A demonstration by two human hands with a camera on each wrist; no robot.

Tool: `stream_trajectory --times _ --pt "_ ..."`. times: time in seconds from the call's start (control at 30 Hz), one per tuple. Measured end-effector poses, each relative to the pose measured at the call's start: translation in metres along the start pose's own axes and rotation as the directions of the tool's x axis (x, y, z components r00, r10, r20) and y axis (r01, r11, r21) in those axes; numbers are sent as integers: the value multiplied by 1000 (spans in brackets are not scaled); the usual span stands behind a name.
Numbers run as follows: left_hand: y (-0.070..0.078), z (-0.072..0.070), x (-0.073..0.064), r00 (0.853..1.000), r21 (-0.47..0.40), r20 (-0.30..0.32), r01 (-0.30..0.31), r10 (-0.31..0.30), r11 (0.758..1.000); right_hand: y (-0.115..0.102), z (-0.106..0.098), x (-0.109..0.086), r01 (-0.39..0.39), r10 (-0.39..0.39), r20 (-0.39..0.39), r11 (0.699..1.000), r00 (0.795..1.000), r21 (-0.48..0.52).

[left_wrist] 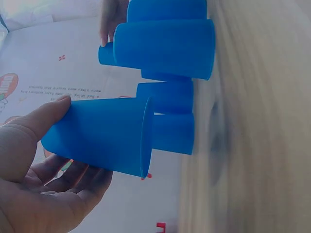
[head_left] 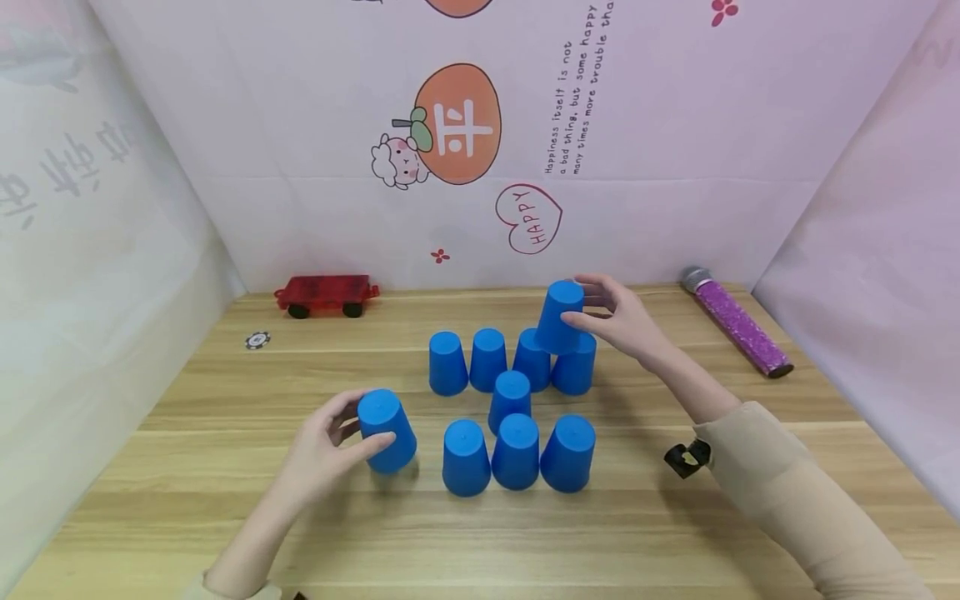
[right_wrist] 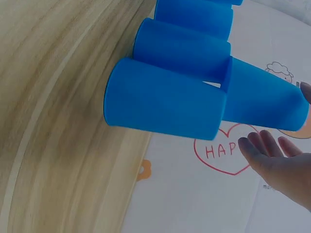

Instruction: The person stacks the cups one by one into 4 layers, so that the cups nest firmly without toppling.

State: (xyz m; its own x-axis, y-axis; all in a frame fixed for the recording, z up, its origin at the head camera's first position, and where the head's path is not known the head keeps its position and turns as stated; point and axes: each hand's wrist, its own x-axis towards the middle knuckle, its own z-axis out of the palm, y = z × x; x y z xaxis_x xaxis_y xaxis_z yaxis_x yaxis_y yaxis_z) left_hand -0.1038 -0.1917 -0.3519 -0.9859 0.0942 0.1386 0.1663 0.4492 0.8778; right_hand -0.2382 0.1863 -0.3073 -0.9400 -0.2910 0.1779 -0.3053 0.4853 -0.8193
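My left hand (head_left: 326, 454) holds an upside-down blue cup (head_left: 386, 433), thumb on one side and fingers on the other; its rim is off the table in the left wrist view. At the back, my right hand (head_left: 615, 312) is around another upturned cup (head_left: 561, 312), which sits across the two right-hand cups of the back row. In the right wrist view, its loosely spread fingers (right_wrist: 265, 145) are apart from that cup, while the thumb overlaps its closed end. Upturned cups form a back row (head_left: 447, 364) and a front row of three (head_left: 516, 454), with one cup (head_left: 512, 398) between the rows.
A red toy wagon (head_left: 326, 293) stands at the back left, with a poker chip (head_left: 257, 340) in front of it. A purple glittery microphone (head_left: 738, 325) lies at the back right. Printed white cloth (head_left: 337, 208) walls off the wooden table (head_left: 480, 550).
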Motion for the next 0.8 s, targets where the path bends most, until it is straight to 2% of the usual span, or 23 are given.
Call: stream_trajectory --times 0.2,0.43,0.57,0.8 --pt "9 -9 12 996 11 -29 -90 90 996 -1 -12 -12 13 -13 -11 1000 1000 11" --pt "21 -17 32 990 22 -38 -134 135 991 -3 -23 -32 20 -20 -12 1000 1000 5" --pt "28 -19 45 989 22 -42 -138 138 990 -1 -26 -45 32 -31 13 999 999 -33" --pt "39 -15 64 993 20 -39 -108 109 994 -1 -21 -68 90 -84 78 994 993 -68"
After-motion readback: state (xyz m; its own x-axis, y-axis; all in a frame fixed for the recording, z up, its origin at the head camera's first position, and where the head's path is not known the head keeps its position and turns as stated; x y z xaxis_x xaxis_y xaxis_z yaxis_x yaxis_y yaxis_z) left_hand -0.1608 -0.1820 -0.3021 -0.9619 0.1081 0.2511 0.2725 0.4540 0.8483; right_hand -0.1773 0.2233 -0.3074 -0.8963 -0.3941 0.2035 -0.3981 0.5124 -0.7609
